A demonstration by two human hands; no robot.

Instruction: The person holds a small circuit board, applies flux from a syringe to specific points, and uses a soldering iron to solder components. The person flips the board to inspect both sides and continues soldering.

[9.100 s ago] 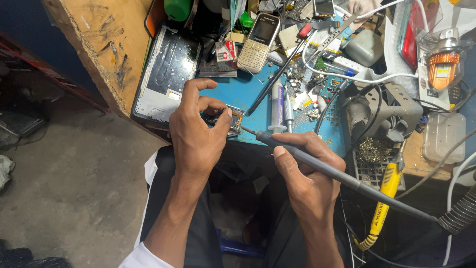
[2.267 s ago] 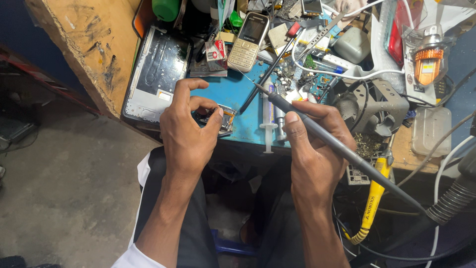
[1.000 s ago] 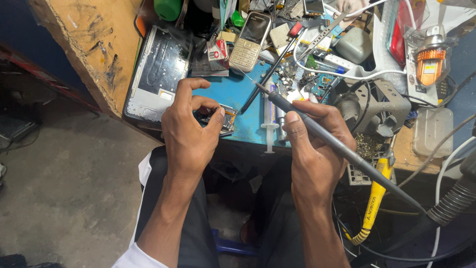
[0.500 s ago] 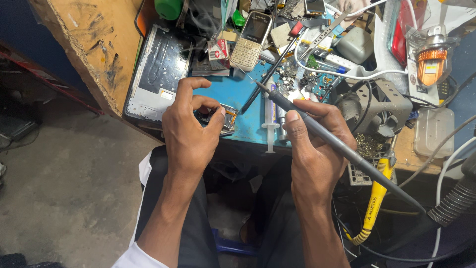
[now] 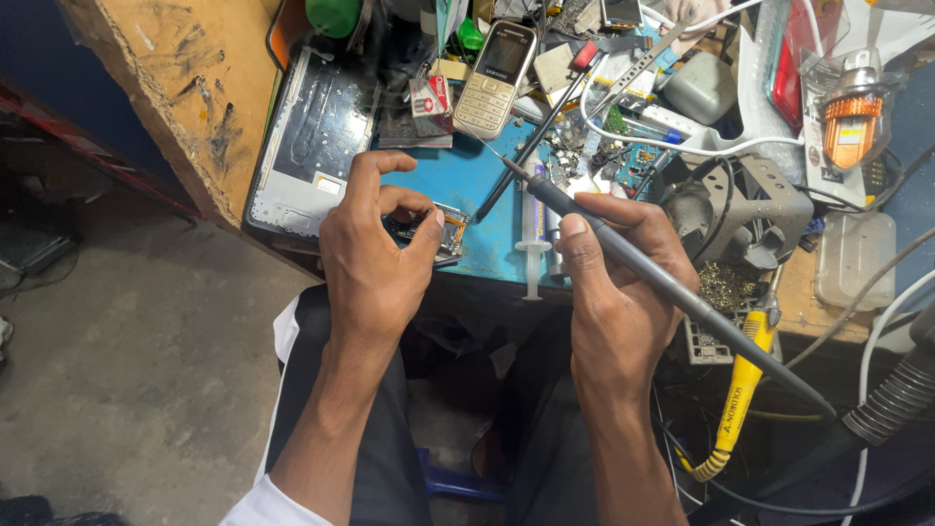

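At the near edge of the blue workbench [image 5: 477, 185], the left hand [image 5: 375, 263] pinches a small circuit board [image 5: 440, 229] between thumb and fingers, closed tight around it. Just beside it, the right hand [image 5: 618, 292] is wrapped shut around a long dark soldering iron [image 5: 662, 282], whose tip points up over the bench. A clear syringe [image 5: 531, 234] lies between the hands. Toward the far edge rests a gold keypad phone [image 5: 495, 66], and a grey phone frame [image 5: 312, 136] sits at the left edge.
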